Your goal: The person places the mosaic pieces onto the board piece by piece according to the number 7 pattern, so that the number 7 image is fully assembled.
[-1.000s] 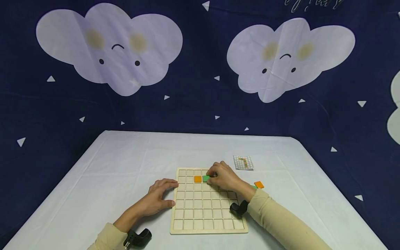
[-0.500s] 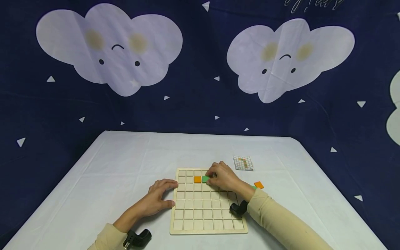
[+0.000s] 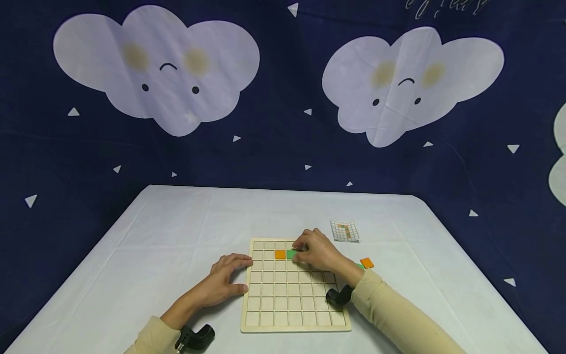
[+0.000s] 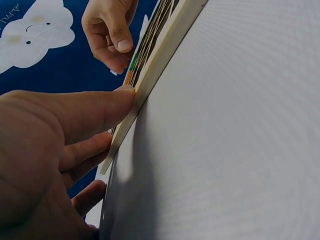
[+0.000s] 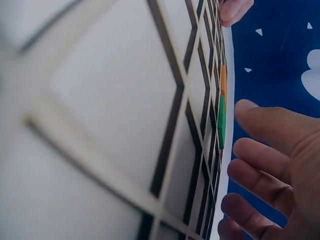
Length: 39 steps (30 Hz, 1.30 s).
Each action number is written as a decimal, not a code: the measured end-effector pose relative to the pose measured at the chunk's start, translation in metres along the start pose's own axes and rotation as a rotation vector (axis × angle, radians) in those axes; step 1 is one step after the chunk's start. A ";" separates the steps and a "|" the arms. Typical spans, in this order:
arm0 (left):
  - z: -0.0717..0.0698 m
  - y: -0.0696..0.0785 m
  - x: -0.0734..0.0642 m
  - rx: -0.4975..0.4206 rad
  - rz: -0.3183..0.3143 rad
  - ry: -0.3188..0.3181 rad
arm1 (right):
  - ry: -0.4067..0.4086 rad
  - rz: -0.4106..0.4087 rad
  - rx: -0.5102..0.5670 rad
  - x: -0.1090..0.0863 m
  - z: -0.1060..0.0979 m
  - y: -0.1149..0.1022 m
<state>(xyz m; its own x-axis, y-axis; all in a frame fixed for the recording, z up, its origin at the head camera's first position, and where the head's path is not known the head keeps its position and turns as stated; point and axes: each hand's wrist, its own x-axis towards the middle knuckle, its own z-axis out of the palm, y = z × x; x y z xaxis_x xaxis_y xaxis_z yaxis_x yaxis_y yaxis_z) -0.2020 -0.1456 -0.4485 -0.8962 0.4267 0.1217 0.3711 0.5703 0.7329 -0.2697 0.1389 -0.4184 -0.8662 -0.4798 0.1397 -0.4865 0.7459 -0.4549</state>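
A wooden grid board lies on the white table. My left hand rests at its left edge, the thumb and extended fingertips touching the rim; the left wrist view shows this thumb against the side. An orange tile sits in the second row from the far edge. Right beside it is a green tile, partly covered by my right hand in the head view. In the right wrist view, the right thumb and loosely bent fingers stand just off the green tile, with a gap between.
Beyond the board's far right corner lies a small pattern card with a printed grid. Right of the board are a loose orange tile and a green tile, the latter mostly hidden by the right forearm. A dark blue cloud-print backdrop stands behind the table.
Almost nothing differs. Both hands, the board and the tiles hold their places; the whole head view shifts only very slightly.
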 end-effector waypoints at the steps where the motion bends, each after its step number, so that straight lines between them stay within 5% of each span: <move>1: 0.000 0.000 0.000 0.001 -0.001 0.000 | 0.002 0.006 0.009 -0.001 0.000 0.000; 24: 0.000 0.001 0.000 0.005 -0.006 0.000 | 0.082 0.080 0.087 -0.033 -0.035 0.007; 39: 0.000 0.000 -0.001 0.007 0.001 -0.003 | 0.168 0.143 -0.009 -0.066 -0.047 0.023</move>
<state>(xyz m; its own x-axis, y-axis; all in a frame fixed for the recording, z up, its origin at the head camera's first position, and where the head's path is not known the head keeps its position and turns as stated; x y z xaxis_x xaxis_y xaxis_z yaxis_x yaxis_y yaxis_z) -0.2011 -0.1464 -0.4486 -0.8950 0.4296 0.1202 0.3738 0.5749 0.7279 -0.2286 0.2091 -0.3971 -0.9329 -0.2858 0.2190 -0.3576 0.8053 -0.4728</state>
